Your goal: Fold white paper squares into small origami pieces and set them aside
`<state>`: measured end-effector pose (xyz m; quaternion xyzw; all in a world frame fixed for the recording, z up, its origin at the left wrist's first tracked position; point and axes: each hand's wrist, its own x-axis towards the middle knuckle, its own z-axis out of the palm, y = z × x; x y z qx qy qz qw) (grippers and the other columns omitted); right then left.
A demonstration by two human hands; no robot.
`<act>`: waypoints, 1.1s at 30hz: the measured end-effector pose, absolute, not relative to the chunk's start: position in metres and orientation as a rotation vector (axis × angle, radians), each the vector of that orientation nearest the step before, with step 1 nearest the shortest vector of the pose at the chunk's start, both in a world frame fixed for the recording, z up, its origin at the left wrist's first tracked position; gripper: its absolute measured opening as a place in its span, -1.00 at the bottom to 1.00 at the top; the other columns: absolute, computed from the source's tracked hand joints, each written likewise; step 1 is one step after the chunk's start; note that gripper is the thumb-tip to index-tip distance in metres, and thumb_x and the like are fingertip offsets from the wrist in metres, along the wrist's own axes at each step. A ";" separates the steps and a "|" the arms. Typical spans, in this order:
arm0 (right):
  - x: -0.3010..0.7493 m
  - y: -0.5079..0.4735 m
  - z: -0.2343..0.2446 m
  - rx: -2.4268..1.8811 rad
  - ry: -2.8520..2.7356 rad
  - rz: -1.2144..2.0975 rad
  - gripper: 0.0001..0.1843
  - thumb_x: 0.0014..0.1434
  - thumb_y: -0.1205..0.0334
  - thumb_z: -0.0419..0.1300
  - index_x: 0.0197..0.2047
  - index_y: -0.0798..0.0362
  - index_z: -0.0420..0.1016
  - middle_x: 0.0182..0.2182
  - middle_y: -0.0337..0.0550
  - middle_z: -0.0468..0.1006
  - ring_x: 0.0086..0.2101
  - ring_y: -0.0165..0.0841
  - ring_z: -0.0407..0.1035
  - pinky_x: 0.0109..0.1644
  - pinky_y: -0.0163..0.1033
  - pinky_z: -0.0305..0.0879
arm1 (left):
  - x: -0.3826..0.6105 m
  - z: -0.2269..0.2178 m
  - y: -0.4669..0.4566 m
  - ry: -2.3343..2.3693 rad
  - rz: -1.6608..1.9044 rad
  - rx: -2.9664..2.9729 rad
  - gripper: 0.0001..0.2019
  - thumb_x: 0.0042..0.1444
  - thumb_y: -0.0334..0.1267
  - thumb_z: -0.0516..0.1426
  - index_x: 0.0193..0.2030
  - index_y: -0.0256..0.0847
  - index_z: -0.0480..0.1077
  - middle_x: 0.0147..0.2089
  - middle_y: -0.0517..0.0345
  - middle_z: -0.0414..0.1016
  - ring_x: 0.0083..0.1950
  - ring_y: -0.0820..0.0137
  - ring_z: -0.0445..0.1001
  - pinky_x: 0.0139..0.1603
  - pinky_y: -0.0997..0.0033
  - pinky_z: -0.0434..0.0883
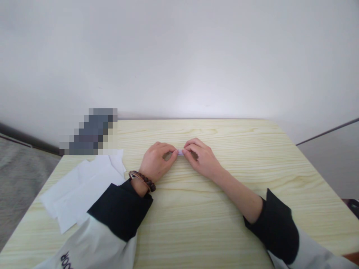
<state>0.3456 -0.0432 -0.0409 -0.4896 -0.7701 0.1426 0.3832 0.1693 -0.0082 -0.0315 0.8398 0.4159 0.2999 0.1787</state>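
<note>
Between my two hands, near the middle of the table, is a small pale lilac strip, mostly hidden by fingertips. My left hand pinches its left end between thumb and forefinger. Its right end is in the pinch of my right hand. The strip is at or just above the tabletop; I cannot tell which. Whether it is folded paper or something else does not show clearly. A dark beaded bracelet circles my left wrist.
Several white paper sheets overlap on the left of the wood-grain table. Behind them, at the back left corner, lies a dark pixelated object. A white wall rises along the far edge.
</note>
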 end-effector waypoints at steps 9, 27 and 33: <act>0.345 -0.043 -0.039 -1.261 -1.995 0.332 -0.93 0.09 0.35 0.15 -0.31 0.04 0.41 -0.30 -0.11 0.47 -0.23 -0.30 0.36 -0.11 -0.21 0.30 | 0.169 -0.031 -0.009 1.152 0.786 2.391 -0.90 0.06 -0.32 0.11 -0.32 -0.19 0.47 -0.29 0.12 0.55 -0.21 0.29 0.43 -0.11 0.27 0.34; 0.345 -0.042 -0.042 -1.254 -2.036 0.318 -0.86 0.04 0.36 0.16 -0.27 0.04 0.41 -0.28 -0.11 0.49 -0.22 -0.28 0.36 -0.09 -0.17 0.30 | 0.169 -0.032 -0.010 1.155 0.719 2.423 -0.86 0.00 -0.39 0.11 -0.28 -0.18 0.44 -0.25 0.12 0.53 -0.17 0.27 0.43 -0.08 0.25 0.32; 0.344 -0.043 -0.041 -1.292 -2.030 0.285 -0.95 0.10 0.36 0.14 -0.34 0.04 0.41 -0.35 -0.13 0.48 -0.27 -0.30 0.35 -0.13 -0.20 0.28 | 0.169 -0.032 -0.010 1.146 0.734 2.449 -0.91 0.07 -0.34 0.10 -0.30 -0.19 0.43 -0.27 0.13 0.52 -0.19 0.29 0.43 -0.10 0.26 0.31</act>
